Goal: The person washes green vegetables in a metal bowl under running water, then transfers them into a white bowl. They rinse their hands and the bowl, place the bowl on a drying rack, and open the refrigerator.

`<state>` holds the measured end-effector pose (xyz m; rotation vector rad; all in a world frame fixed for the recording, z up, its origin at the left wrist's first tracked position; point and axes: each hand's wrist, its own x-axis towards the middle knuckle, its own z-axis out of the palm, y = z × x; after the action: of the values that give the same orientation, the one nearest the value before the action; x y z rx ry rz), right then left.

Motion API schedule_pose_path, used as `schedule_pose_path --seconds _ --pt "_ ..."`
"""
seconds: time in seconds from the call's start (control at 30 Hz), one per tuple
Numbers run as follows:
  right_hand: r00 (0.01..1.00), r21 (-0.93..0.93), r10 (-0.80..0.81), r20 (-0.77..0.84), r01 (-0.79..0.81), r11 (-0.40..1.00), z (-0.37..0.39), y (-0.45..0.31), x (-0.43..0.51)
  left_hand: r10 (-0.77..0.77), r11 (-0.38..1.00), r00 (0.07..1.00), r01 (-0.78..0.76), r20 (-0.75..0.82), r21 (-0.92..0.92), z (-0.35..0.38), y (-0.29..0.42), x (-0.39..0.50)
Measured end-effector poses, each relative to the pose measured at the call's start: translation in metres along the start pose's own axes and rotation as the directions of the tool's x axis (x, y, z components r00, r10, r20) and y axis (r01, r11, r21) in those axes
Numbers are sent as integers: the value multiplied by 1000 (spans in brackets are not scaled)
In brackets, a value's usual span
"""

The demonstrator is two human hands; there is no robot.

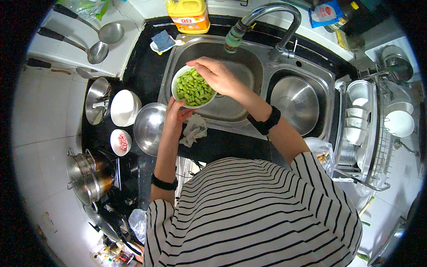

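A white bowl [173,87] full of shelled green beans [195,88] is held over the left part of the large sink basin [245,76]. My left hand [176,111] grips the bowl's near left side, its thumb at the rim and its fingers underneath. Across the far right rim lies my right hand [217,75], palm down, partly covering the beans. The faucet [290,20] arches over the sink from behind, its green-banded nozzle to the right of the bowl. A crumpled pale cloth [194,130] lies on the counter just below my left hand.
Left of my left forearm sit a metal bowl [150,128], stacked white bowls [125,107] and a small bowl of pink pieces [120,142]. A steel basin [295,105] fills the smaller sink. A yellow detergent jug [188,16] stands behind; a dish rack [373,133] is at right.
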<state>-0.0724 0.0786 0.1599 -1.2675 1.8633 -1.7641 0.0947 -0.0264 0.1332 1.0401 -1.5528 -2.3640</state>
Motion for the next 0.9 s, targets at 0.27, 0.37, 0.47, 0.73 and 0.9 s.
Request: schedule_pose_path --seconds 0.27,0.37,0.47,0.73,0.9 --pt "1000 161 -13 -14 15 987 -14 1 4 12 999 1000 -12 11 -41 -9 -6 7" --pt "1000 166 2 8 -4 986 -13 3 5 8 1000 1000 -8 -2 -28 -15 -9 11" --pt "997 166 8 74 -20 986 -1 7 3 16 1000 1000 -16 -19 -10 -19 -9 12" --pt "998 -6 21 -62 -22 1000 23 28 -5 -37 999 999 36 -36 -16 -13 -14 11" --pt "989 74 29 -145 -18 997 23 28 -14 -44 997 998 41 -37 -67 -9 -23 18"
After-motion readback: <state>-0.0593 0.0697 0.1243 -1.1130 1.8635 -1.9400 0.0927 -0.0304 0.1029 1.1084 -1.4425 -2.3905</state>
